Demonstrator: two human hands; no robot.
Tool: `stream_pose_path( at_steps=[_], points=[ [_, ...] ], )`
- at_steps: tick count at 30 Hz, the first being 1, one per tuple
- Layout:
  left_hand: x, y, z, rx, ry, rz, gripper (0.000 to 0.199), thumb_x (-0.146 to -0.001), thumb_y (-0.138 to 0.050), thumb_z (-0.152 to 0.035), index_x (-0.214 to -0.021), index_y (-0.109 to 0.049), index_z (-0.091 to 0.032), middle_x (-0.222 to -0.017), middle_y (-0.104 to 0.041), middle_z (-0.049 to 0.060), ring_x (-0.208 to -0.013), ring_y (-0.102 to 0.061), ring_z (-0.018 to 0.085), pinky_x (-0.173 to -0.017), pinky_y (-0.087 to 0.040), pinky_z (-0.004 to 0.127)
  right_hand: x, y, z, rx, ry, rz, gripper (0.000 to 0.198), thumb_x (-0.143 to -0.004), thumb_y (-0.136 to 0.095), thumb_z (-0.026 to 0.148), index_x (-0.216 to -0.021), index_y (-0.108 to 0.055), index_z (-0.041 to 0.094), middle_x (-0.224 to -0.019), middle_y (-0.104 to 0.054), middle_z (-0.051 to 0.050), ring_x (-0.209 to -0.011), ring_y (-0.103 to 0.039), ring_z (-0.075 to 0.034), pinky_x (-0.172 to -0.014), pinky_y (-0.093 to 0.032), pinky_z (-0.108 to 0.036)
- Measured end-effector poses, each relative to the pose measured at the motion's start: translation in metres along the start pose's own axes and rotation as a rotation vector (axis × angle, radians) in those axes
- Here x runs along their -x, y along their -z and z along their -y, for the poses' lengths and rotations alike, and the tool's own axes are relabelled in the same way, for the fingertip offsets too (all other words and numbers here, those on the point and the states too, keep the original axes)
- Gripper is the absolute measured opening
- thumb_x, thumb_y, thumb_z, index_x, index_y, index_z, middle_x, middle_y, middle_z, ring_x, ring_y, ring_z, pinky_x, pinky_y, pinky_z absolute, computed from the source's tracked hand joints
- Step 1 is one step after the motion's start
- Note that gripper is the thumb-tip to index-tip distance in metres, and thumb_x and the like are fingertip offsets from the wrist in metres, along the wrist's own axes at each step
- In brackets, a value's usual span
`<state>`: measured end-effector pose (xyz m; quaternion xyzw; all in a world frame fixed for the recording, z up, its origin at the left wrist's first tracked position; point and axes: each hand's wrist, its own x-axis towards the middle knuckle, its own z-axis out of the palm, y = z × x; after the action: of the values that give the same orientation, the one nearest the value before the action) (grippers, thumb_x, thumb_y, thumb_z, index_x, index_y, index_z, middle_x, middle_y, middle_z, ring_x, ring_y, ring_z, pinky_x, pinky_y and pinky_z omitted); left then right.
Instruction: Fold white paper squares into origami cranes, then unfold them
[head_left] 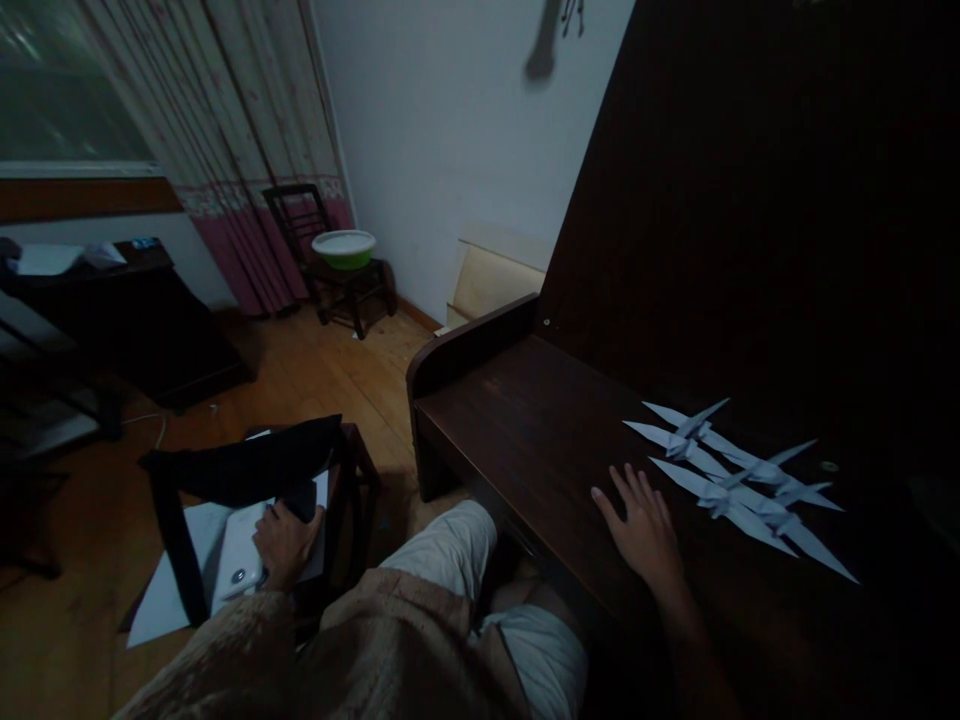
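Note:
To my left, my left hand [286, 543] reaches down over a stool. Its thumb and fingers close on a small dark object [301, 498] whose kind I cannot make out. Beside that hand lies a white phone-like device [241, 550] with a round dark lens, on white paper sheets [161, 600]. A black strap-like cloth [247, 468] crosses over these things. My right hand [643, 522] rests on the dark wooden desk [517, 420] with fingers spread, holding nothing. Just right of it stand several folded white paper cranes [716, 495], close together and apart from the fingers.
The desk has a raised, rounded end panel [480, 335] and a tall dark back [750, 200]. Farther off, a chair [300, 215] carries a green and white basin [345, 250]. A dark cabinet [112, 320] with papers stands at the left, by a curtain [247, 150].

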<state>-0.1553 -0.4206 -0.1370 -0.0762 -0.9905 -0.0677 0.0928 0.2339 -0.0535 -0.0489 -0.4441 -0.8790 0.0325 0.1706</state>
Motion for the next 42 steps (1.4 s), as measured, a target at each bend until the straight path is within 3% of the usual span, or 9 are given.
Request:
stream_pose_path(
  at_steps=[11,15,26,30,33,38,42],
  points=[
    [-0.011,0.002,-0.001,-0.082,0.026,0.046,0.069,-0.080,-0.040,-0.055,-0.120,-0.044,0.001,-0.106,-0.060,0.027,-0.106,-0.052,0.039,-0.084,-0.036,0.046,0.000,-0.003,-0.003,0.011,0.020,-0.023,0.070,-0.090,-0.025,0.059,-0.134,-0.048,0.008,-0.146,-0.038,-0.018,-0.139,-0.029,-0.032,-0.111,-0.025,-0.052],
    [-0.013,0.008,-0.001,-0.076,0.034,0.104,0.075,-0.077,-0.046,-0.056,-0.125,-0.040,0.002,-0.109,-0.060,0.027,-0.108,-0.052,0.040,-0.085,-0.035,0.046,0.000,-0.002,-0.003,0.016,0.026,-0.021,0.072,-0.090,-0.024,0.059,-0.134,-0.047,0.007,-0.145,-0.039,-0.019,-0.138,-0.030,-0.032,-0.111,-0.026,-0.051],
    [-0.018,0.009,0.005,-0.012,0.009,0.104,0.079,-0.078,-0.045,-0.056,-0.129,-0.039,0.004,-0.110,-0.060,0.029,-0.109,-0.052,0.042,-0.088,-0.035,0.051,0.001,-0.002,-0.002,0.014,0.013,-0.016,0.074,-0.090,-0.022,0.061,-0.134,-0.047,0.007,-0.146,-0.039,-0.018,-0.138,-0.029,-0.032,-0.111,-0.025,-0.051],
    [-0.029,0.015,0.009,0.063,0.011,0.113,0.073,-0.084,-0.035,-0.060,-0.124,-0.045,-0.001,-0.110,-0.061,0.026,-0.102,-0.058,0.040,-0.083,-0.041,0.046,0.000,-0.003,-0.003,0.020,0.021,-0.018,0.073,-0.090,-0.023,0.060,-0.134,-0.047,0.008,-0.146,-0.039,-0.019,-0.138,-0.030,-0.032,-0.111,-0.025,-0.052],
    [-0.048,0.026,0.016,0.118,-0.002,0.045,0.058,-0.090,-0.025,-0.053,-0.114,-0.052,-0.007,-0.109,-0.062,0.022,-0.096,-0.061,0.035,-0.076,-0.044,0.040,0.000,-0.003,-0.002,0.023,0.017,-0.015,0.072,-0.090,-0.023,0.060,-0.134,-0.047,0.008,-0.146,-0.038,-0.018,-0.138,-0.030,-0.033,-0.111,-0.025,-0.053],
    [-0.086,0.051,0.020,0.042,-0.203,0.002,0.043,-0.093,-0.023,-0.037,-0.086,-0.058,-0.014,-0.084,-0.065,0.014,-0.081,-0.064,0.027,-0.065,-0.042,0.032,0.000,-0.003,-0.003,0.032,0.029,-0.020,0.071,-0.091,-0.024,0.058,-0.134,-0.047,0.008,-0.146,-0.038,-0.019,-0.138,-0.030,-0.033,-0.110,-0.026,-0.053],
    [-0.106,0.064,0.014,0.011,-0.437,-0.032,0.043,-0.092,-0.024,-0.033,-0.082,-0.062,-0.015,-0.087,-0.068,0.013,-0.086,-0.065,0.025,-0.064,-0.042,0.029,0.000,-0.005,-0.005,0.028,0.029,-0.023,0.071,-0.090,-0.023,0.059,-0.134,-0.046,0.008,-0.146,-0.039,-0.019,-0.138,-0.030,-0.033,-0.110,-0.026,-0.054]
  ],
)
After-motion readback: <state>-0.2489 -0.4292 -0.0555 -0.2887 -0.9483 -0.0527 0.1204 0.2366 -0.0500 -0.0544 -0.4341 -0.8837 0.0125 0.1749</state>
